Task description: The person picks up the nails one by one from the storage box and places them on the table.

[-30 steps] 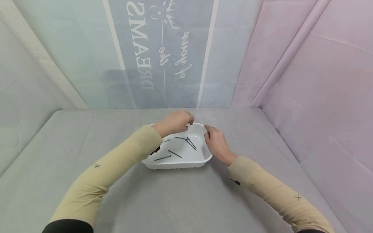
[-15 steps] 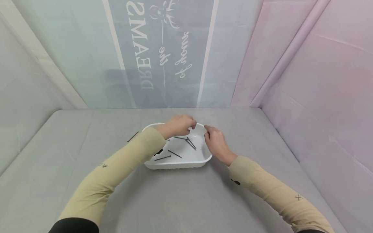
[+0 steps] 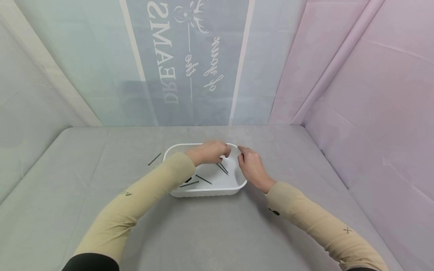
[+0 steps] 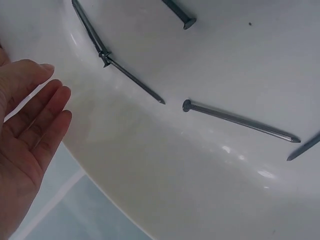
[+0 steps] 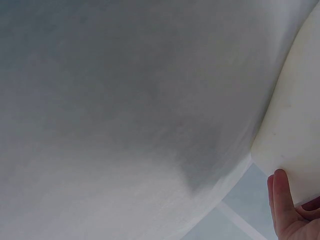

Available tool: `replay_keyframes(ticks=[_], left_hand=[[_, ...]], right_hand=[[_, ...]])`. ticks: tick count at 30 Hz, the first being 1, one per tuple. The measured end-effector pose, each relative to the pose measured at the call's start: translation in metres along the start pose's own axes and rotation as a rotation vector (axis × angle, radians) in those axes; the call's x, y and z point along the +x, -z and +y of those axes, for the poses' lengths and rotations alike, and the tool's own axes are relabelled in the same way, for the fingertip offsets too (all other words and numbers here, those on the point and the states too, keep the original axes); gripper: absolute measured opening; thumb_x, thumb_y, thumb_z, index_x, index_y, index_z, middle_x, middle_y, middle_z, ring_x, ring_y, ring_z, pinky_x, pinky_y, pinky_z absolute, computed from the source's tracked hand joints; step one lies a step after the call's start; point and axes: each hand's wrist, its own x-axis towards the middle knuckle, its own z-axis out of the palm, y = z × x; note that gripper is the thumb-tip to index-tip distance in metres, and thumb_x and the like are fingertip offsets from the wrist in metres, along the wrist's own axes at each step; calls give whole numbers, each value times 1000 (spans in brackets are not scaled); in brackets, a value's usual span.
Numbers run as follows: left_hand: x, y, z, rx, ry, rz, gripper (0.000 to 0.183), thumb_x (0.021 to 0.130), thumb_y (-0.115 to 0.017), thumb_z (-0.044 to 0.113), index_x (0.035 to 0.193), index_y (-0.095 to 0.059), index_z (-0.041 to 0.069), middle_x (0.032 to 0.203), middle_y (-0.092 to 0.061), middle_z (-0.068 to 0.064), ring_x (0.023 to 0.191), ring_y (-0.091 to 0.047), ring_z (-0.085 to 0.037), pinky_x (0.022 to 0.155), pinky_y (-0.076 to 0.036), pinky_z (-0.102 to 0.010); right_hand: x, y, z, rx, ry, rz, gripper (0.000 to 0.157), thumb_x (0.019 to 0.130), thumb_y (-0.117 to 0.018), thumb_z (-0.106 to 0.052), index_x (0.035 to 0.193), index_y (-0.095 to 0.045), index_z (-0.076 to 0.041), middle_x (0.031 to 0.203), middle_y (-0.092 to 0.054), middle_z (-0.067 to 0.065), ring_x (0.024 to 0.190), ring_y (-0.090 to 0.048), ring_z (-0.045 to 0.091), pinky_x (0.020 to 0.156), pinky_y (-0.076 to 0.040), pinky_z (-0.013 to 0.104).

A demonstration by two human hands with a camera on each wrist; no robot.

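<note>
In the head view a white oval tray [image 3: 217, 191] stands on the grey-covered table, with several dark nails [image 3: 204, 179] lying loose in it. My left hand [image 3: 210, 151] hovers over the far part of the tray and covers some nails. The left wrist view shows this hand [image 4: 30, 115] with loosely bent fingers and nothing between them, nearest two overlapping nails [image 4: 132, 78]. My right hand [image 3: 252, 165] holds the tray's right rim. In the right wrist view its fingers [image 5: 283, 192] lie against the outer wall; the thumb is hard to see there.
One nail [image 3: 154, 159] lies on the table [image 3: 203, 233], left of the tray. A printed cloth backdrop [image 3: 190, 67] rises behind the table, and a pink cloth wall [image 3: 383, 98] borders the right side.
My left hand has moved right and nearer, down over the nails at the tray's far side. The nail on the table has come out from behind my left sleeve. My right hand stays put.
</note>
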Motion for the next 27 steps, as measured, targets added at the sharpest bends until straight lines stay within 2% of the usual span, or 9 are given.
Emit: replay_keyframes(ticks=[5, 17, 22, 27], left_hand=[[3, -6, -1, -3, -16, -22, 19, 83, -63, 4, 101, -63, 6, 100, -63, -4, 92, -57, -16, 80, -46, -28], [8, -18, -3, 3, -49, -53, 24, 82, -63, 2, 104, -68, 9, 103, -65, 0, 97, -58, -12, 85, -46, -24], [10, -20, 0, 6, -76, -48, 23, 81, -61, -2, 98, -70, 9, 97, -67, -1, 90, -60, -13, 80, -47, -23], [11, -23, 0, 27, -133, -12, 20, 80, -58, -5, 89, -70, 9, 86, -67, 1, 78, -59, -11, 72, -48, -20]], right_hand=[[0, 0, -1, -6, -11, -8, 33, 89, -44, -1, 120, -55, 6, 91, -61, 15, 64, -48, 17, 52, -42, 26], [0, 0, -1, -1, -11, 2, 33, 89, -45, -2, 120, -55, 6, 91, -62, 16, 63, -48, 17, 52, -41, 25], [0, 0, -1, 0, 2, 16, 33, 89, -44, -2, 119, -55, 7, 91, -62, 16, 62, -48, 16, 52, -42, 25], [0, -1, 0, -5, 16, 19, 33, 89, -43, -2, 118, -55, 7, 92, -62, 17, 63, -49, 17, 53, -43, 27]])
